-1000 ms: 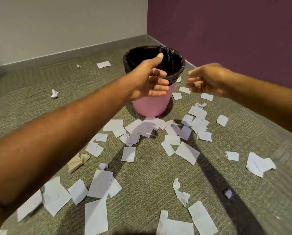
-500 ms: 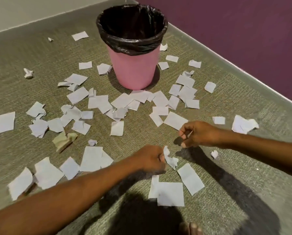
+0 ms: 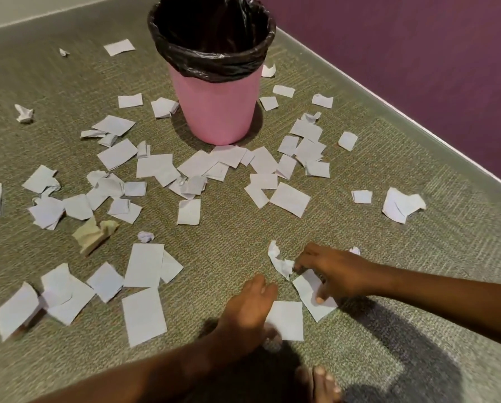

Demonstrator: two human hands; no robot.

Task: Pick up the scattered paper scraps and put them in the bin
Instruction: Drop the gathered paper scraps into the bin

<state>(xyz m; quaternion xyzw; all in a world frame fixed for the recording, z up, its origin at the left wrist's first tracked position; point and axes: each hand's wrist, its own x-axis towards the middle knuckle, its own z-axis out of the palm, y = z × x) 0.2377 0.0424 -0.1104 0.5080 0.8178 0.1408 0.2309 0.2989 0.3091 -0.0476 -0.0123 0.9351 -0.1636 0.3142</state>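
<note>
- White paper scraps (image 3: pixel 144 315) lay strewn over the grey-green carpet (image 3: pixel 388 257) at far left, a tan wad (image 3: pixel 93 232) among them.
- The pink bin (image 3: pixel 214 112), lined with a black liner (image 3: pixel 202 61), stood upright at the top centre, ringed by scraps and well apart from both hands.
- The left hand (image 3: pixel 247 311) reached forward from the lower centre, low to the floor, back of the hand to the camera and fingers bent downward. It covered the left edge of a flat scrap (image 3: pixel 287 319). Whether it had hold of that scrap could not be told (a sliver of white showed beneath the palm).
- A crumpled strip (image 3: pixel 279 261) lay on the carpet between the hands, its near end touching the right fingertips (image 3: pixel 298 264).
- The right hand (image 3: pixel 335 274) came in from the right edge, arched like a claw. Its fingers curled over an angled scrap (image 3: pixel 306 289), and the thumb (image 3: pixel 319 299) pinned that scrap to the floor.
- A purple wall (image 3: pixel 417 53) closed the scene at upper right.
</note>
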